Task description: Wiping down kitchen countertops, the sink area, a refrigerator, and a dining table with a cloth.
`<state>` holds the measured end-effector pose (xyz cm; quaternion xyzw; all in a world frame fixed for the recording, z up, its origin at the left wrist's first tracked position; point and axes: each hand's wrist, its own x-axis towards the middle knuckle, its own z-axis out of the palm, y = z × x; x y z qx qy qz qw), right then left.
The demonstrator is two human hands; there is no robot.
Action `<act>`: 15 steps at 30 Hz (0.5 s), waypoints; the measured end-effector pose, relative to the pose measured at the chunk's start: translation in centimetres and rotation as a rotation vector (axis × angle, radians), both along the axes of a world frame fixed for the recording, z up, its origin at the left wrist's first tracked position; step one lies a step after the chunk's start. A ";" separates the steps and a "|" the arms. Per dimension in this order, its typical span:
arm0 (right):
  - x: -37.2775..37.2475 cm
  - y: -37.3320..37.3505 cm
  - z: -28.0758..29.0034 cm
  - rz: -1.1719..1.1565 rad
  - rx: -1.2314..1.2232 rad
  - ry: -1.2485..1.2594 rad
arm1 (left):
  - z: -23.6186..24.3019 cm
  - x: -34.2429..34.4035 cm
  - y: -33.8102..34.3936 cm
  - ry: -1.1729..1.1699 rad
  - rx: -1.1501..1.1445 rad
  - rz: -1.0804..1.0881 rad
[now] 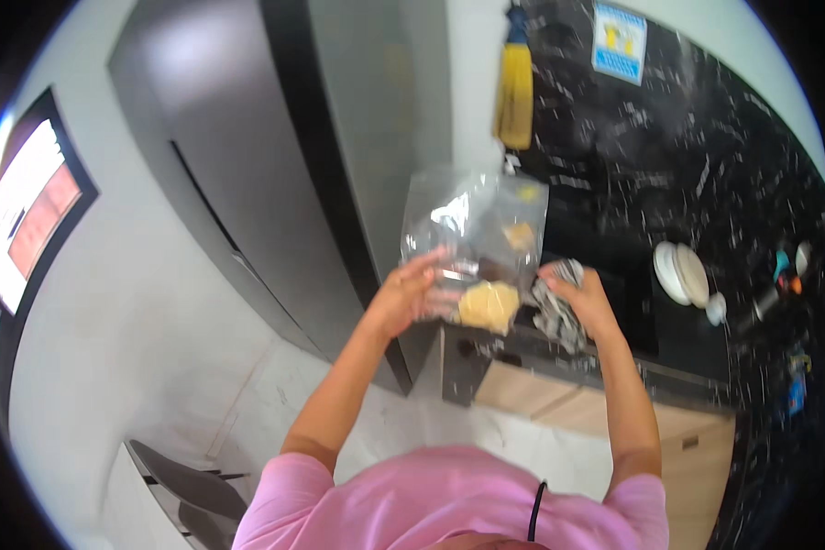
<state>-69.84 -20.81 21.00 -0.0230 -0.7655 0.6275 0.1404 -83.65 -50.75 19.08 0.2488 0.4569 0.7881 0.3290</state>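
A clear, shiny plastic bag [472,220] is held up in front of me by my left hand [408,293], whose fingers show partly through the plastic. A pale yellow piece [488,307] shows at the bag's lower end, with smaller yellow patches higher up; I cannot tell what they are. My right hand [582,298] is closed on a crumpled grey patterned cloth [559,316] just beside the bag's lower right corner. Blur hides the finer details of the grip.
A tall grey refrigerator [220,156] stands at the left. White dishes [680,273] rest on the dark counter at the right, above light wood cabinets [522,390]. A yellow brush-like item [515,96] hangs on the wall. A dark chair [179,481] is at the lower left.
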 end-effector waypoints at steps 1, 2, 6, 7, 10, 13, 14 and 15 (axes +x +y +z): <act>0.0 0.7 0.8 0.003 0.002 0.024 | 0.2 0.3 -0.3 0.010 0.051 -0.013; 0.0 0.8 2.0 0.032 0.016 0.074 | 0.7 0.8 -0.3 0.015 0.093 -0.034; -0.9 -0.1 6.8 0.230 0.044 0.018 | 4.1 3.0 -0.6 0.127 0.157 -0.034; -1.2 -1.0 7.8 0.309 0.061 0.026 | 5.2 3.6 -0.9 0.151 0.163 -0.018; -2.3 -2.8 10.1 0.423 0.067 0.060 | 8.6 5.4 -2.2 0.239 0.177 0.002; -3.5 -3.9 12.6 0.470 0.036 0.080 | 10.6 5.9 -3.7 0.319 0.142 0.119; -3.9 -4.3 13.9 0.470 0.052 0.144 | 11.1 6.0 -4.3 0.346 0.121 0.172; -4.4 -5.1 15.3 0.474 0.066 0.207 | 11.5 6.1 -5.2 0.352 0.125 0.188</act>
